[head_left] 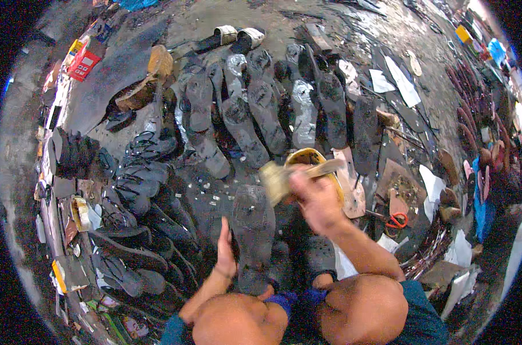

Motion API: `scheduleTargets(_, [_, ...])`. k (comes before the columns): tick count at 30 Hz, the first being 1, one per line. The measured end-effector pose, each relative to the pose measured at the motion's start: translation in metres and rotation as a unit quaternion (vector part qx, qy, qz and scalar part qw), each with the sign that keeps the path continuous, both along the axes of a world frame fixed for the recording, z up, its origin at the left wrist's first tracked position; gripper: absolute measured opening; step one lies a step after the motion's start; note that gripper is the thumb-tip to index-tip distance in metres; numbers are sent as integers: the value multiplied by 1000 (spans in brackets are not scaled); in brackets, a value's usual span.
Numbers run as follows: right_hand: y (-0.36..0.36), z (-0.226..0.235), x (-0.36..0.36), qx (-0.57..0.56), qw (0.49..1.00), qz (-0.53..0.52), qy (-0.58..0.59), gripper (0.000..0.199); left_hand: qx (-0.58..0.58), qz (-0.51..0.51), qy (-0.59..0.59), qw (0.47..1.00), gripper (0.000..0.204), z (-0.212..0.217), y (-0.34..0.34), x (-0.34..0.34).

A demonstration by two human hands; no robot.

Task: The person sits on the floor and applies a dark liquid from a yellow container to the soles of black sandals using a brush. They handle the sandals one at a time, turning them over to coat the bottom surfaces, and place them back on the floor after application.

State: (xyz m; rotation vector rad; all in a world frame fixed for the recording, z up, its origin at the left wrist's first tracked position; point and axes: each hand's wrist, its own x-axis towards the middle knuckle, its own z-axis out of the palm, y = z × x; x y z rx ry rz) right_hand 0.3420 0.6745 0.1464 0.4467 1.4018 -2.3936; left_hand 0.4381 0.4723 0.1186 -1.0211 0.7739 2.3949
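My right hand (315, 198) grips a brush (327, 168) whose wide pale head is blurred by motion. It is over the near side of a round yellow-rimmed tub (305, 154), hiding much of it; the tub's contents do not show clearly. Fingers stretched out and palm turned inward, my left hand (226, 253) is just left of a dark shoe sole (254, 221) lying between my knees. That hand holds nothing; I cannot tell whether it touches the sole.
Rows of dark soles (266, 106) lie beyond the tub. Black strapped sandals (137, 187) are piled at left. On the right are orange-handled scissors (397, 221), white scraps (432, 190) and a pinkish sole-shaped piece (353, 190). A red box (84, 64) stands far left.
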Motion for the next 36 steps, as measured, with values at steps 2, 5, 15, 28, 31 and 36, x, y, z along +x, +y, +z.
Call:
scheduleTargets(2, [13, 7, -18, -34, 999, -18, -17, 28, 19, -27, -10, 999, 86, -14, -21, 43])
scheduleTargets(5, [-1, 5, 0, 43, 996, 73, -6, 34, 140, -65, 36, 987, 89, -4, -11, 46])
scheduleTargets(15, [-24, 4, -4, 405, 859, 126, 285, 21, 3, 95, 154, 984, 75, 20, 3, -76])
scheduleTargets(28, [-31, 30, 17, 341, 847, 130, 387, 19, 54, 80, 157, 983, 81, -10, -7, -89])
scheduleTargets(31, [0, 9, -22, 393, 876, 111, 257, 17, -46, 145, 133, 979, 79, 12, 10, -95])
scheduleTargets(36, [-27, 15, -2, 344, 845, 195, 360, 18, 92, 34, 88, 991, 72, -21, 20, -107])
